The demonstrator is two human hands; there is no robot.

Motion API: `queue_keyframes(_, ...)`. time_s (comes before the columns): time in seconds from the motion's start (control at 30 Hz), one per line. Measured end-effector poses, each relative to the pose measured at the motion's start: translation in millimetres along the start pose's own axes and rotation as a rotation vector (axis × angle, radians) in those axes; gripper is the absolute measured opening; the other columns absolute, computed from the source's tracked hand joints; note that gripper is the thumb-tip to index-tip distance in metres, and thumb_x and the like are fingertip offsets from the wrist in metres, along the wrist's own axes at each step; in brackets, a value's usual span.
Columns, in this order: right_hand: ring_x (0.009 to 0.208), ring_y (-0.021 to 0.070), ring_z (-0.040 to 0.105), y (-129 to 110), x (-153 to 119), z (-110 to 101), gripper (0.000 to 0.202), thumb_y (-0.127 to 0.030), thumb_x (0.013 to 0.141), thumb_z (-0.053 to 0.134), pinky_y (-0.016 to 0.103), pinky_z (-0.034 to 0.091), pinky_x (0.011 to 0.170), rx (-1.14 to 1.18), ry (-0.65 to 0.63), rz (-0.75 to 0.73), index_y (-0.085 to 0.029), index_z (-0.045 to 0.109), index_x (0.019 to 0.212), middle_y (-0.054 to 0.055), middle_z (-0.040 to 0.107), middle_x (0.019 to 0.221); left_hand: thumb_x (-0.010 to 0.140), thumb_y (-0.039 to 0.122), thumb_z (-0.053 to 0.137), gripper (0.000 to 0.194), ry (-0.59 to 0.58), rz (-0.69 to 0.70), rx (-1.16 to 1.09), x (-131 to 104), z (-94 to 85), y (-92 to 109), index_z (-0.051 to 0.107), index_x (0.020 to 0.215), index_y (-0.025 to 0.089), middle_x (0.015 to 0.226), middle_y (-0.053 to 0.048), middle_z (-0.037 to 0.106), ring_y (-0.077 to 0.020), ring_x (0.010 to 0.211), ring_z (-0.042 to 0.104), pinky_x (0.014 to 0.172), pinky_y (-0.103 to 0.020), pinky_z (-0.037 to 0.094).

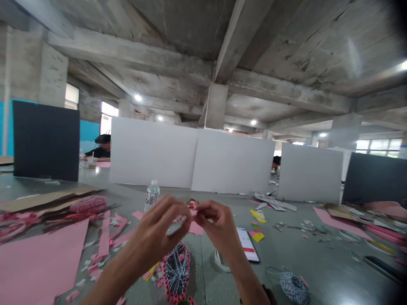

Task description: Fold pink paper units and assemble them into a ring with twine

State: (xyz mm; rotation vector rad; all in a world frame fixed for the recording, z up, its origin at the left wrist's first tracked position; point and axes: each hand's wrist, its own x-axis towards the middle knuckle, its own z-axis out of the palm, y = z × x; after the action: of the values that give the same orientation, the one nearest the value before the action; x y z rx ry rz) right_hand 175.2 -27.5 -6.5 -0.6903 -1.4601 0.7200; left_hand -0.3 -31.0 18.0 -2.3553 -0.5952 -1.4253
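Over the middle of the table, my left hand (pixel 167 220) and my right hand (pixel 218 222) meet with fingertips pinched together. Between them is a small piece of pink paper (pixel 193 212), partly covered by the fingers. Below my left hand lies an oval piece (pixel 177 271) edged with small pink rolls and crossed by blue-and-white cord. A flat pink scrap (pixel 196 228) rests on the table just under the fingertips. To the right of my right wrist is a phone (pixel 248 245) with its screen lit.
Pink sheet (pixel 38 267), strips and scraps cover the left side. A water bottle (pixel 152 195) stands behind my left hand. A coil of cord (pixel 294 286) lies at front right, with yellow scraps (pixel 258 216) farther back. White panels (pixel 233 161) stand across the table; people sit beyond.
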Motion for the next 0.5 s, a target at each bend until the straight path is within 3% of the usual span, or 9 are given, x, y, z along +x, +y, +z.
queue_keyframes(0.07,0.06,0.0147,0.064,5,2,0,0.02,-0.033,0.073,0.081,0.021,0.045,0.054,0.125,0.027,0.053,-0.018,0.068,0.078,0.0,0.07,0.066,0.092,0.014,0.06,0.012,-0.133,0.177,0.038,-1,0.6,1,0.06,0.101,0.023,0.095,-0.003,0.068,-0.0185,0.088,0.064,0.075,-0.031,0.054)
queue_keyframes(0.17,0.059,0.0133,0.062,8,2,0,0.025,-0.037,0.074,0.082,0.02,0.044,0.055,0.217,0.014,0.06,-0.019,0.066,0.078,-0.001,0.069,0.065,0.093,0.012,0.059,0.017,-0.215,0.217,0.1,-2,0.4,-3,0.06,0.105,0.023,0.101,-0.005,0.068,-0.0196,0.089,0.064,0.076,-0.034,0.054)
queue_keyframes(0.33,0.059,0.0144,0.062,8,4,2,0.034,-0.045,0.069,0.086,0.022,0.048,0.056,0.264,0.034,0.124,-0.02,0.064,0.078,-0.002,0.068,0.064,0.093,0.009,0.059,0.027,-0.132,0.23,0.133,-5,1.0,-8,0.055,0.117,0.023,0.103,-0.004,0.067,-0.0172,0.088,0.064,0.076,-0.032,0.054)
queue_keyframes(0.5,0.063,0.016,0.066,3,5,10,0.039,-0.048,0.064,0.088,0.023,0.053,0.063,0.456,0.004,0.224,-0.021,0.061,0.073,-0.002,0.068,0.065,0.093,0.014,0.061,0.012,-0.051,0.19,0.155,-4,6.7,-11,0.052,0.097,0.021,0.089,-0.002,0.063,-0.0158,0.078,0.063,0.069,-0.029,0.053)
